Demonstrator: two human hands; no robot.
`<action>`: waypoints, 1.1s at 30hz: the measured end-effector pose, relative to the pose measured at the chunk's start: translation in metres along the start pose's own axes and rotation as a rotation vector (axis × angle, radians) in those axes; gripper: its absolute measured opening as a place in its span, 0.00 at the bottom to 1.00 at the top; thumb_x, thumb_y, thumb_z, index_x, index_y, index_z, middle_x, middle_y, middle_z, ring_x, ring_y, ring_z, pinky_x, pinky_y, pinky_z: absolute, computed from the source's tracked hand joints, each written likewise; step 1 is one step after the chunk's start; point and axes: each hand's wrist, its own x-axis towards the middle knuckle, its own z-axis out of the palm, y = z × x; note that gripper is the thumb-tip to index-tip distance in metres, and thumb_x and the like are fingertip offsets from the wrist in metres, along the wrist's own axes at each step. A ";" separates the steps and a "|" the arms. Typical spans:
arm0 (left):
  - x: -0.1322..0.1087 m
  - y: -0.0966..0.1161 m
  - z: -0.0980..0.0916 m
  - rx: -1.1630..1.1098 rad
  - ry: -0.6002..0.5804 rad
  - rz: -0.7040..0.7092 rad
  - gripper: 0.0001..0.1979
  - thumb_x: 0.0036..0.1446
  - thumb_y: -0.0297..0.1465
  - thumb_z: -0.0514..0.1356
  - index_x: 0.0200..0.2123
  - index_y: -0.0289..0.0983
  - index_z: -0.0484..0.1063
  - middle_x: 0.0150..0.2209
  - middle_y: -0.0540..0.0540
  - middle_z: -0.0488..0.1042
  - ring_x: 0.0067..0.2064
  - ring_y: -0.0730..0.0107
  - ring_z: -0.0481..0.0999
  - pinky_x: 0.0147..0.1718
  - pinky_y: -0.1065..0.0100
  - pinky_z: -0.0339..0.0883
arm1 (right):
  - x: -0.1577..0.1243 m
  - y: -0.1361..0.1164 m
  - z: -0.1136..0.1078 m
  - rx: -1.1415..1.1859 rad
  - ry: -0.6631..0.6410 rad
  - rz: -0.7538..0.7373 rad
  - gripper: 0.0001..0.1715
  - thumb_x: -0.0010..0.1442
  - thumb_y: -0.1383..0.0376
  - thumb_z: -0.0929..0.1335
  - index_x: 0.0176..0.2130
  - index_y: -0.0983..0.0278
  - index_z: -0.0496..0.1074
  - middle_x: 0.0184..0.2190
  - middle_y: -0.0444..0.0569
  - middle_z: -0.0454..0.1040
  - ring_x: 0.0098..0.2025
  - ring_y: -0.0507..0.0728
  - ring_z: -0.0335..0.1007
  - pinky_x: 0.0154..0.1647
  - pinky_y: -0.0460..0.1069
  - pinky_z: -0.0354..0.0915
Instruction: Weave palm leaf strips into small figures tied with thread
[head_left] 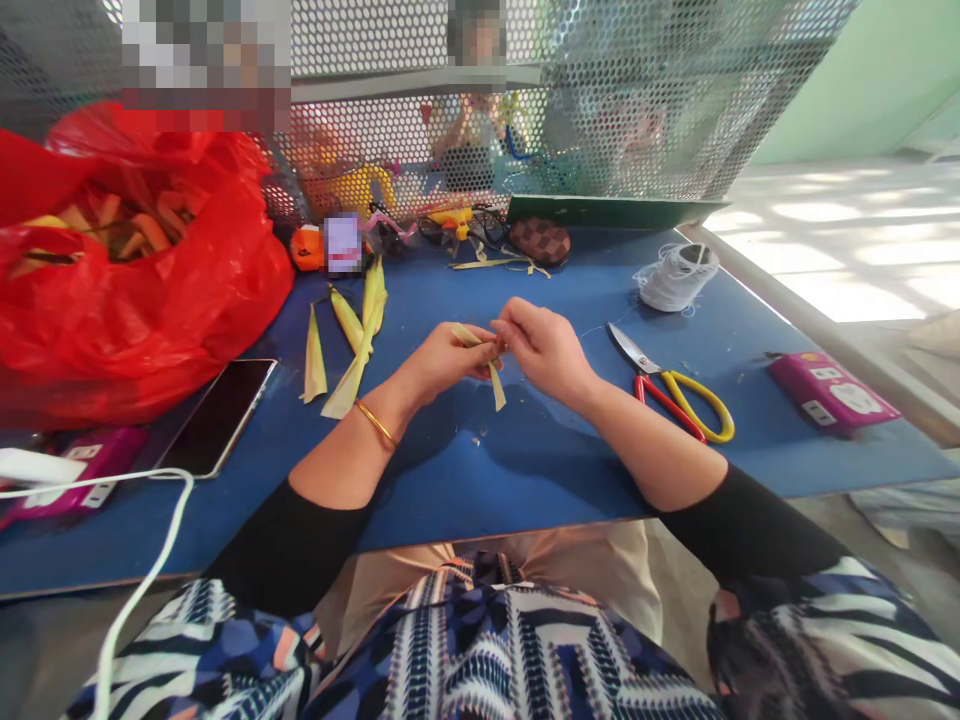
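Note:
Above the middle of the blue table, my left hand pinches a folded strip of pale yellow-green leaf, like corn husk. One end sticks up over the fingers and the other hangs down. My right hand is closed, its fingertips meeting those of my left hand at the strip; what lies between them is hidden. More husk pieces lie to the left of my hands. To the right are scissors with one red and one yellow handle, blades parted. Behind them stands a spool of white thread with loose strands.
A red plastic bag of husk-like pieces fills the left, beside a phone and a white cable. A purple packet lies at right. A checkered pouch and small items line the perforated metal screen; a person sits beyond.

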 end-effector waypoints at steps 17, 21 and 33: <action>0.001 -0.002 0.002 -0.057 -0.019 0.038 0.13 0.44 0.28 0.69 0.32 0.36 0.68 0.28 0.49 0.76 0.31 0.71 0.77 0.33 0.68 0.71 | 0.010 0.012 0.003 0.378 0.063 0.174 0.18 0.64 0.63 0.63 0.23 0.61 0.60 0.19 0.39 0.63 0.22 0.48 0.57 0.27 0.47 0.56; 0.002 -0.003 0.002 -0.048 -0.037 0.021 0.13 0.44 0.28 0.69 0.32 0.35 0.68 0.27 0.49 0.76 0.30 0.70 0.77 0.33 0.67 0.71 | 0.011 0.010 0.000 0.483 0.001 0.213 0.19 0.63 0.59 0.66 0.23 0.62 0.63 0.19 0.40 0.65 0.22 0.48 0.58 0.27 0.46 0.58; -0.009 0.010 0.008 -0.177 -0.104 0.014 0.16 0.42 0.30 0.71 0.34 0.35 0.71 0.28 0.48 0.77 0.32 0.71 0.77 0.33 0.70 0.70 | 0.016 0.023 -0.006 0.659 -0.152 0.554 0.16 0.56 0.66 0.70 0.18 0.65 0.67 0.14 0.40 0.63 0.18 0.47 0.53 0.21 0.45 0.50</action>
